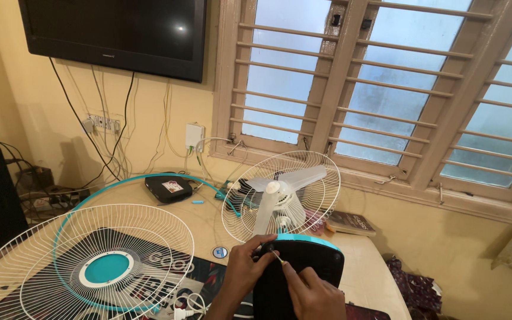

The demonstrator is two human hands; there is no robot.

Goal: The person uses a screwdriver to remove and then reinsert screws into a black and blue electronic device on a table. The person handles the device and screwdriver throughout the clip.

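Table [362,266]; fan base [303,266] between left hand [245,268], right hand [315,295].

Both forearms run off the bottom edge. The left hand [245,269] covers the near left part of the fan base [303,266], and the right hand [314,293] covers its lower middle; the base's bottom is cut by the same edge. The thin tool [278,256] between the fingers is too small to identify, and its tip cannot be made out against the base. The loose grille [84,266] at the table's left corner loses its lower rim to the bottom edge. The fan's motor sits hidden behind the blades [282,189]. The television [114,29] is cropped at the top, and the book [351,223] cover is too blurred to make out.
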